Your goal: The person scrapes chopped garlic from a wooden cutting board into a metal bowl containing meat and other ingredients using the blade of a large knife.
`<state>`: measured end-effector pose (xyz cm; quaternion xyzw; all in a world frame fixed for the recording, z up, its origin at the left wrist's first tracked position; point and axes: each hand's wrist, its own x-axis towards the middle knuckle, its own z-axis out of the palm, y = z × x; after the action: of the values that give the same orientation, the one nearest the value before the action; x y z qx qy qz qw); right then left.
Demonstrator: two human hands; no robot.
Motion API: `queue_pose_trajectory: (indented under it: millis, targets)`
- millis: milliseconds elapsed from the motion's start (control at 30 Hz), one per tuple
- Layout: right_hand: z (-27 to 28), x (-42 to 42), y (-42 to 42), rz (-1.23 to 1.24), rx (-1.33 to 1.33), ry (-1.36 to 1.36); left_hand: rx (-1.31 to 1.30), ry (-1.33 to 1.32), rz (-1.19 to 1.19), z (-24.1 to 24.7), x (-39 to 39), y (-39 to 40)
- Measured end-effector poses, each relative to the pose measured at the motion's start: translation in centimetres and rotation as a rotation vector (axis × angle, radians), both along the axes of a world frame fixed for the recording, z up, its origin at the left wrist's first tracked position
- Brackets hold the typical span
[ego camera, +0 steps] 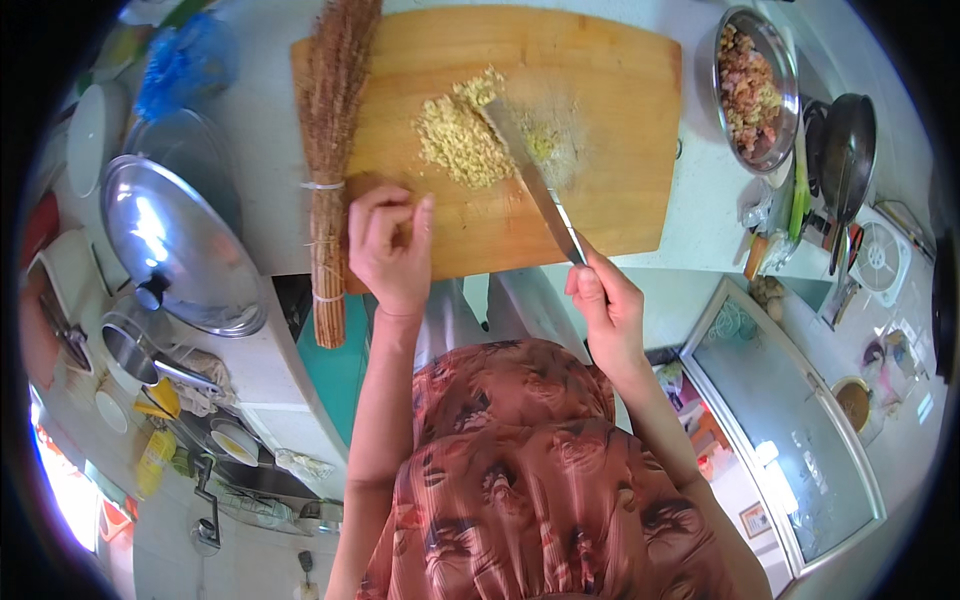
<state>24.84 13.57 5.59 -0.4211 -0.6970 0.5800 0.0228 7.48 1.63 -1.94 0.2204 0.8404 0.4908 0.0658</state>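
My right hand (pixel 609 300) grips the handle of a cleaver-style kitchen knife (pixel 536 180). The blade slants up and left over a wooden cutting board (pixel 622 90), its far end against a heap of finely chopped pale yellow food (pixel 461 139), perhaps ginger or garlic. Right of the blade, a thin smear of yellowish bits (pixel 551 142) clings to the wood. My left hand (pixel 390 240) hovers by the board's near left part, fingers loosely curled and thumb apart, with nothing visible in it. Beside it lies a bundled straw whisk broom (pixel 330 225), partly across the board's left edge.
A steel bowl of minced meat mixture (pixel 750 97) stands at the right, near a black frying pan (pixel 847 157) and green onion stalks (pixel 799 180). On the left are a steel lid (pixel 180 247), a saucepan (pixel 131 349) and a blue plastic bag (pixel 180 64). Below right, a glass-paned door (pixel 780 427) stands ajar.
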Motion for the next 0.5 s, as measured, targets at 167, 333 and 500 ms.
queue_pose_trajectory:
  millis: [167, 333, 500]
  targets:
    - [2.9, 0.1, 1.0, -0.344, -0.593, 0.143, -0.107, 0.094, -0.124, 2.5, 0.1, 2.1]
    - [2.8, 1.2, 1.5, -0.243, -0.338, 0.079, -0.259, 0.156, -0.257, 4.4, 0.7, 2.3]
    - [4.7, -0.3, 0.2, -0.082, -0.002, -0.011, -0.091, -0.241, -0.272, 4.6, 3.3, 2.2]
